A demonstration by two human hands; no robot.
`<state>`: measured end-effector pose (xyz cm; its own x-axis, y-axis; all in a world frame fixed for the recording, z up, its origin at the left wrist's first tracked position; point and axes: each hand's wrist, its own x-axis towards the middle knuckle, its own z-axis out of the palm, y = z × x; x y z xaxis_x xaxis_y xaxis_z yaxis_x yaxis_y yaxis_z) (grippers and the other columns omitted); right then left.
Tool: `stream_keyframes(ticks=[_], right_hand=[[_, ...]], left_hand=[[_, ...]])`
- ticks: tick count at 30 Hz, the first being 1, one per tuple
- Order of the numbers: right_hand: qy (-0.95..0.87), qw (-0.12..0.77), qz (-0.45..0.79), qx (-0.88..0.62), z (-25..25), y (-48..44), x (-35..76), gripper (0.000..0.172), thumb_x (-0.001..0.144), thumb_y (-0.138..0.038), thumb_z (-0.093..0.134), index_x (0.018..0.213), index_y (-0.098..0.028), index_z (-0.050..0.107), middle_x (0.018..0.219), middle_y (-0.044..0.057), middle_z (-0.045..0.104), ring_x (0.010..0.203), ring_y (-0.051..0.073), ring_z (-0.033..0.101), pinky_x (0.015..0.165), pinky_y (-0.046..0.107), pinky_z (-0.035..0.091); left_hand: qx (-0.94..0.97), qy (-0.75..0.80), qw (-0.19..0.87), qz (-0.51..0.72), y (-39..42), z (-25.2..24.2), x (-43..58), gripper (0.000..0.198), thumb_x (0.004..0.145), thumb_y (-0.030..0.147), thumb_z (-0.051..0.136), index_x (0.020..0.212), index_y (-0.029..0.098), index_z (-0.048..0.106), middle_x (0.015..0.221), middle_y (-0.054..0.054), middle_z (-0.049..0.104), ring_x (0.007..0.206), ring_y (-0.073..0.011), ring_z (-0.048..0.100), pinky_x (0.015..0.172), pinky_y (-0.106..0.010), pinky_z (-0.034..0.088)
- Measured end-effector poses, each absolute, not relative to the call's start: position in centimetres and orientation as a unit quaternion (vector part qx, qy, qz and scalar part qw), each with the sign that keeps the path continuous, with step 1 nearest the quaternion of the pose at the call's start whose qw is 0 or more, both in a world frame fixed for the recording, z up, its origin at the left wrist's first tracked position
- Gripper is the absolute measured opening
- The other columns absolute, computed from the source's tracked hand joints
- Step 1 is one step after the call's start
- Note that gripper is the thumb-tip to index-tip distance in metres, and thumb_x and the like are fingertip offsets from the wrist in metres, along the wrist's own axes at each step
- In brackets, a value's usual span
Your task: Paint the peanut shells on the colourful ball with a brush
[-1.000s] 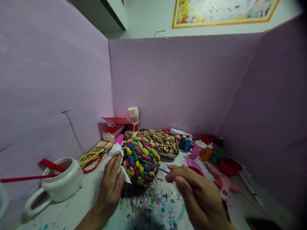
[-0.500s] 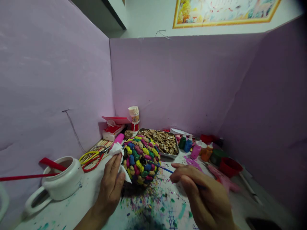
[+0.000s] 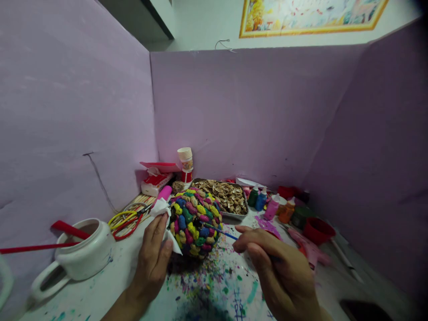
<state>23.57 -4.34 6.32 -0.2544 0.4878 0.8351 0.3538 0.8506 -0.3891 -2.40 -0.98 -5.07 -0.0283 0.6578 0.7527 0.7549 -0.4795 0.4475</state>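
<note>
A round ball covered in painted peanut shells (image 3: 193, 229) rests on the paint-spattered table, its shells yellow, blue, green, pink and plain brown. On its left side, my left hand (image 3: 152, 263) presses a white tissue (image 3: 161, 207) against it, fingers closed over the tissue. My right hand (image 3: 281, 267) pinches a thin blue paintbrush (image 3: 224, 232) from the right. The brush tip reaches the front of the ball, near a dark spot among the shells; whether it touches I cannot tell.
Behind the ball is a metal tray (image 3: 236, 217) of empty shells. Paint bottles, including a pink one (image 3: 272, 207), and a red bowl (image 3: 318, 231) stand right. At left are a white pot (image 3: 85, 254), scissors (image 3: 127, 221) and a tissue pack (image 3: 155, 183). Purple panels (image 3: 234, 111) enclose the table.
The whole view has shifted slightly, moving everything a little to the left in the picture. Both hands keep their holds, and the brush stays at the same area of the ball.
</note>
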Motion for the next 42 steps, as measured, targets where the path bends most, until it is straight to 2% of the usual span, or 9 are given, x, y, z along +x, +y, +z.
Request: stream_keyframes(ticks=[5,11,16,23,25,30,39,42], right_hand=[[-0.777,0.56,0.081,-0.276,6.3,-4.3,23.1,0.016,0.095,-0.015,0.05,0.091,-0.021,0.064,0.08,0.0,0.071,0.077,0.011,0.072,0.072,0.017,0.056],[-0.784,0.558,0.06,-0.267,6.7,-4.4,22.7,0.018,0.095,-0.016,0.049,0.087,-0.02,0.064,0.072,-0.001,0.072,0.07,0.01,0.072,0.083,0.021,0.058],[-0.775,0.566,0.044,-0.278,7.0,-4.6,22.9,0.019,0.096,-0.018,0.048,0.083,-0.019,0.063,0.068,0.0,0.069,0.063,0.011,0.069,0.061,0.018,0.057],[-0.758,0.581,0.029,-0.296,7.4,-4.5,23.1,0.022,0.093,-0.014,0.048,0.075,-0.02,0.06,0.063,-0.001,0.066,0.055,0.01,0.064,0.056,0.019,0.054],[-0.753,0.587,0.032,-0.295,7.4,-4.5,23.1,0.023,0.093,-0.015,0.049,0.076,-0.019,0.061,0.063,-0.001,0.067,0.057,0.01,0.065,0.058,0.018,0.055],[-0.76,0.591,0.04,-0.268,7.4,-4.4,23.0,0.023,0.096,-0.017,0.047,0.08,-0.02,0.063,0.064,-0.001,0.067,0.061,0.011,0.069,0.077,0.025,0.06],[-0.766,0.578,0.044,-0.279,7.1,-4.4,22.8,0.024,0.098,-0.023,0.047,0.081,-0.02,0.063,0.065,0.001,0.069,0.059,0.013,0.069,0.074,0.027,0.061],[-0.764,0.581,0.046,-0.277,7.2,-4.3,22.8,0.024,0.099,-0.024,0.046,0.081,-0.02,0.063,0.065,0.001,0.069,0.06,0.014,0.069,0.066,0.026,0.061]], left_hand=[[-0.71,-0.492,0.072,-0.499,-1.0,-4.8,-2.4,0.059,0.097,0.02,0.04,0.153,0.034,0.025,0.156,0.001,0.035,0.143,-0.0129,0.032,0.117,-0.028,0.026],[-0.706,-0.505,0.069,-0.492,-1.0,-4.9,-2.6,0.06,0.097,0.021,0.041,0.153,0.034,0.025,0.157,0.0,0.034,0.145,-0.0165,0.029,0.118,-0.035,0.029],[-0.705,-0.505,0.064,-0.494,-1.0,-5.0,-2.6,0.059,0.097,0.021,0.04,0.153,0.033,0.026,0.157,-0.003,0.035,0.145,-0.0187,0.031,0.117,-0.04,0.031],[-0.697,-0.511,0.05,-0.5,-1.0,-5.1,-2.7,0.057,0.096,0.024,0.041,0.152,0.03,0.031,0.155,-0.007,0.039,0.143,-0.0237,0.034,0.117,-0.048,0.032],[-0.695,-0.51,0.045,-0.505,-1.0,-5.1,-2.7,0.057,0.096,0.025,0.042,0.151,0.03,0.032,0.155,-0.007,0.039,0.143,-0.0242,0.034,0.117,-0.048,0.032],[-0.692,-0.509,0.042,-0.511,-0.9,-5.2,-2.7,0.057,0.096,0.024,0.042,0.151,0.031,0.032,0.156,-0.005,0.037,0.145,-0.023,0.032,0.118,-0.045,0.031],[-0.698,-0.511,0.042,-0.5,-1.0,-5.2,-2.5,0.058,0.096,0.024,0.042,0.152,0.034,0.028,0.159,-0.001,0.033,0.146,-0.0206,0.029,0.121,-0.041,0.024],[-0.706,-0.506,0.044,-0.494,-1.1,-5.0,-2.4,0.059,0.096,0.023,0.042,0.152,0.034,0.028,0.158,-0.001,0.033,0.145,-0.0205,0.03,0.121,-0.04,0.024]])
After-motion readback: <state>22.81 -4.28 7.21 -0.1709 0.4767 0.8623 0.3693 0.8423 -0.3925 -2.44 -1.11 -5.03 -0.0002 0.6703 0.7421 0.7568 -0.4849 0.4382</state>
